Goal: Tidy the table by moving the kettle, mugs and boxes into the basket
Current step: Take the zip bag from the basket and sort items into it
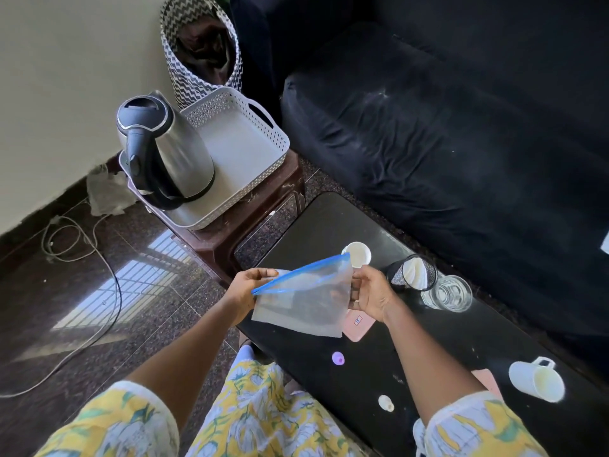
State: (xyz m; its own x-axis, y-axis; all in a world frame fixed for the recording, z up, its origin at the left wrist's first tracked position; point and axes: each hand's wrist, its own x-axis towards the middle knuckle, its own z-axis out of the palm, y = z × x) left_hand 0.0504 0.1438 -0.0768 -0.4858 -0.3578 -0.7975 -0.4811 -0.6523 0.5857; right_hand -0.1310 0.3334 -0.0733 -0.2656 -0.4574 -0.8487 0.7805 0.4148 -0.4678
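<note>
A steel kettle (171,150) with a black handle stands at the left end of the white perforated basket (263,143), which rests on a brown stool. Over the near end of the black table (329,225), my left hand (245,290) and my right hand (372,293) both grip a clear zip bag (303,305) with a blue seal, one hand at each side. A white mug (357,253) stands behind the bag. Another white mug (535,379) sits at the table's right end. A pink box (359,324) lies partly under the bag.
A mesh cup with white paper (412,273) and a clear glass (451,293) stand to the right of my hands. Two small caps (338,357) lie on the table. A dark sofa (461,127) runs behind it. A zigzag hamper (201,51) and floor cables (82,258) lie left.
</note>
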